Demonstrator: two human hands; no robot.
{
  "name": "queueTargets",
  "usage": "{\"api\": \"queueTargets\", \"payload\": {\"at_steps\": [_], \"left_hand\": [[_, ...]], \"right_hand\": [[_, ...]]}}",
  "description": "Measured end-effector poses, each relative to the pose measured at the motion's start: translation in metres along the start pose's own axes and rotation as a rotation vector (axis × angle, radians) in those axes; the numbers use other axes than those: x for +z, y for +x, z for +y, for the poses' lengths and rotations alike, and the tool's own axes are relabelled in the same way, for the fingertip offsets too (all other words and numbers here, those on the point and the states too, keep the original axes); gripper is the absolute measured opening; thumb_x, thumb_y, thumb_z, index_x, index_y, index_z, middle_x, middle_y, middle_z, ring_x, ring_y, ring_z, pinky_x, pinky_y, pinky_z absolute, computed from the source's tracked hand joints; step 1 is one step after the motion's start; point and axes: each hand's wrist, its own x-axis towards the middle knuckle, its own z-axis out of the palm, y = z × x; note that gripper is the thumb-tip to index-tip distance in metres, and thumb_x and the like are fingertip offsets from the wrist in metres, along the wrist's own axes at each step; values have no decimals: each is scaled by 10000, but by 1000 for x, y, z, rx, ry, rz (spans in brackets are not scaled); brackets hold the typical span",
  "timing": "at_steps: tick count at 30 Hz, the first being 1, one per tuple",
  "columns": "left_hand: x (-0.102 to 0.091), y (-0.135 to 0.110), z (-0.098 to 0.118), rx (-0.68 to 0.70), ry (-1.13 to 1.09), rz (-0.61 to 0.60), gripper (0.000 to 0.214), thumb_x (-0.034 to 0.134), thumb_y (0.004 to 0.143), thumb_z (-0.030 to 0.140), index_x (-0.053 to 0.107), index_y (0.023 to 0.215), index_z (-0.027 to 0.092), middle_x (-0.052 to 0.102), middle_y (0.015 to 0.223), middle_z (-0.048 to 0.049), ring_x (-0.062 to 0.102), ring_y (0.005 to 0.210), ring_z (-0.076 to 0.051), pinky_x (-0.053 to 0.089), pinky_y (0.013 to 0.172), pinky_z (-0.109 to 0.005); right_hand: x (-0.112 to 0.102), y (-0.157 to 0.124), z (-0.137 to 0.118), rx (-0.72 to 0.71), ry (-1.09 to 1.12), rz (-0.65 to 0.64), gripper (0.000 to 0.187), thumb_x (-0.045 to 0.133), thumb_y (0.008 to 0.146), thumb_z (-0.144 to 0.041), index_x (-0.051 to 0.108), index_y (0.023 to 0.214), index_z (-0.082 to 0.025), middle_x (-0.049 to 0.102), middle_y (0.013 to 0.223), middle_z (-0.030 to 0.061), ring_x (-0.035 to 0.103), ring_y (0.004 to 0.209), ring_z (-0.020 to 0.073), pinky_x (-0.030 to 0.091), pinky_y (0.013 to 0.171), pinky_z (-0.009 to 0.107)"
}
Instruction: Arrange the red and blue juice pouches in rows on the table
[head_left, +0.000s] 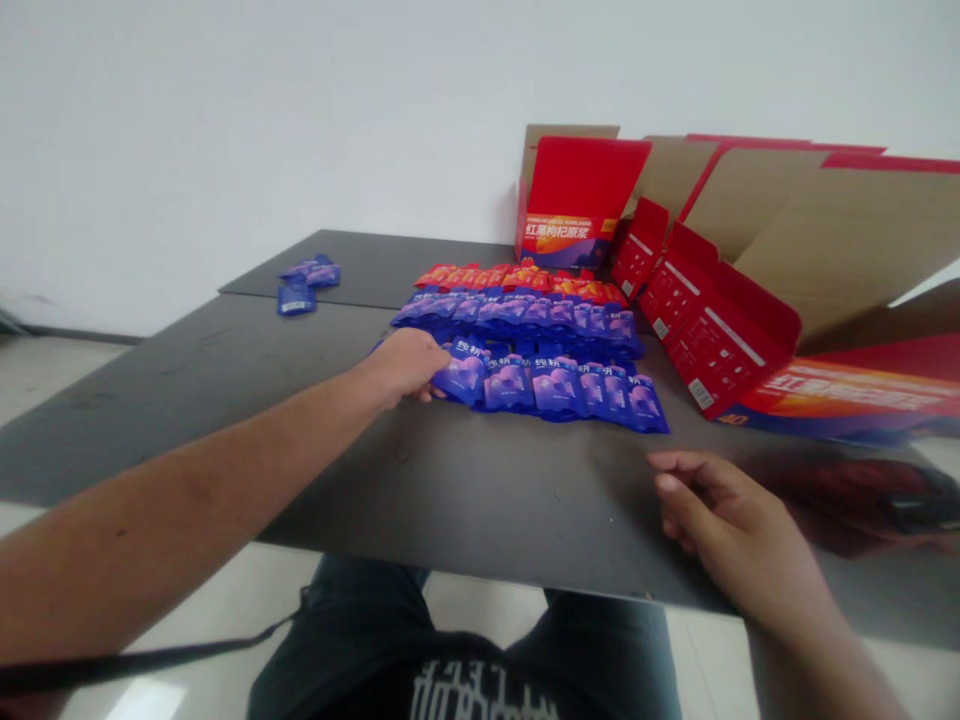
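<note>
The left hand (405, 365), reaching in on a bare forearm, lies against the end of the front row of glossy blue foil spout pouches (555, 388), its fingers curled down at the leftmost pouch (463, 370); they touch it, but the fingertips are hidden, so I cannot tell whether they are clenched on it. The right hand (720, 510) hovers empty over the near edge of the flat dark grey tabletop (480, 480), just below the row's right end, fingers loosely bent and released. The pouches lie flat in neat rows in the middle of the table, the blue rows side by side, with a row of shiny red-orange pouches (517, 280) beyond them. A small loose group of blue foil pouches (307, 285) sits well apart at the far left. Past the rows, a red-and-orange printed cardboard carton (577, 200) stands open against a white wall (225, 130), and a large opened red cardboard carton with tan inner faces (712, 300) sprawls at the right edge of the table
</note>
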Motion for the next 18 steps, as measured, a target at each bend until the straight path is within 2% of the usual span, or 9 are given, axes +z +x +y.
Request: {"api": "queueTargets", "payload": {"at_steps": [3, 6, 8, 11, 13, 15, 18], "left_hand": [[-7, 7, 0, 123, 497, -25, 285, 630, 896, 359, 658, 659, 203, 715, 628, -76, 678, 563, -219, 548, 595, -332], [-10, 9, -6, 323, 794, 122, 302, 584, 944, 393, 699, 734, 209, 758, 756, -112, 766, 811, -300, 578, 770, -388], [-11, 7, -15, 417, 803, 223, 293, 569, 964, 429, 733, 863, 208, 787, 882, -126, 768, 915, -325, 580, 840, -420], [-11, 2, -31, 596, 697, 261, 379, 614, 957, 530, 755, 1077, 200, 801, 1084, -137, 749, 1063, -335, 578, 980, -461], [-11, 1, -39, 781, 662, 203, 502, 655, 940, 593, 753, 1222, 190, 778, 1260, -151, 703, 1230, -347, 524, 1130, -495], [-11, 2, -46, 912, 664, 95, 620, 681, 930, 631, 729, 1356, 182, 722, 1423, -165, 637, 1371, -358, 456, 1232, -512], [-9, 5, -50, 953, 688, -26, 739, 723, 915, 635, 673, 1484, 166, 638, 1562, -193, 556, 1493, -375, 403, 1290, -519]], "right_hand": [[0, 0, 3, -15, -28, 1, 474, 636, 987, -578, 695, 1251, -188, 707, 661, 7, 637, 524, 186, 493, 525, 297], [1, -1, 6, -17, -53, 4, 475, 620, 995, -589, 696, 1254, -198, 712, 672, 1, 648, 525, 189, 501, 532, 306], [3, 0, 6, -29, -77, 13, 461, 615, 997, -583, 704, 1246, -205, 731, 705, 6, 663, 530, 192, 515, 542, 317], [8, 3, -1, -145, -153, 47, 363, 651, 972, -512, 742, 1163, -217, 776, 812, 36, 733, 640, 219, 571, 626, 347], [14, 10, -16, -308, -224, 47, 276, 685, 960, -431, 759, 1127, -224, 793, 896, 54, 767, 762, 241, 606, 720, 374], [20, 21, -37, -509, -309, 28, 230, 712, 969, -349, 764, 1156, -225, 798, 1005, 75, 772, 918, 264, 620, 848, 409], [33, 47, -76, -758, -486, -12, 305, 763, 977, -283, 753, 1270, -199, 776, 1210, 125, 708, 1169, 317, 561, 1064, 485]]}}
